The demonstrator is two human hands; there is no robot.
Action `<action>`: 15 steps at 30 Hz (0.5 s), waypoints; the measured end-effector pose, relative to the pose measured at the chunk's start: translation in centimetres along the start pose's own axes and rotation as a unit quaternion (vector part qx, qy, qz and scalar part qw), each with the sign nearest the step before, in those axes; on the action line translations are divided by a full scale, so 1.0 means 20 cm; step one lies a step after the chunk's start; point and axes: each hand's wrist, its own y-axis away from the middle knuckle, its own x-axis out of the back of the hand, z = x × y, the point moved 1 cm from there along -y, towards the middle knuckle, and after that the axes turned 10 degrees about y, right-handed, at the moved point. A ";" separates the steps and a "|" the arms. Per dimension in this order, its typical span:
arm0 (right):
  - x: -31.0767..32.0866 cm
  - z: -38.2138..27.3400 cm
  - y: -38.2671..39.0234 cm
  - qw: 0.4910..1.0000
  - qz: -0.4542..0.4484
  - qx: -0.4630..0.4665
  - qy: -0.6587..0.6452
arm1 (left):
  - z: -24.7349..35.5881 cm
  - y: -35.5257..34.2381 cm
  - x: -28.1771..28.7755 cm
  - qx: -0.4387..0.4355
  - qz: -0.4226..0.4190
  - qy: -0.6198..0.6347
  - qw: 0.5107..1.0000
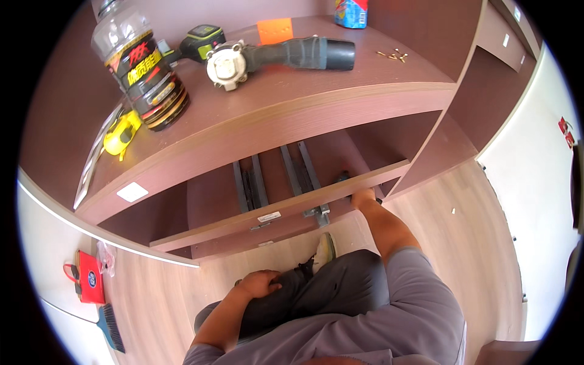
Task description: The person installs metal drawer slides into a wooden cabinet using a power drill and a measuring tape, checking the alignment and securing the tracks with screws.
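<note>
Right hand (363, 198) reaches under the desk (316, 100) and grips the right end of the drawer front (286, 207), fingers curled behind the panel, apparently to steady it. Slides (302, 167) lie in the open bay behind the panel. Left hand (258, 283) rests on the knee, fingers loosely curled, holding nothing. On the desk top, a drill (274, 58) lies on its side near the back edge, screws (392, 56) loose toward the right end. A large jug (143, 67), contents dark, stands at the left end beside a yellow tape measure (121, 134).
</note>
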 end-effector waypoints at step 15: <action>0.37 0.58 1.40 0.801 -0.089 0.023 -0.592 | 1.54 -0.19 1.09 -0.501 0.319 -0.111 0.797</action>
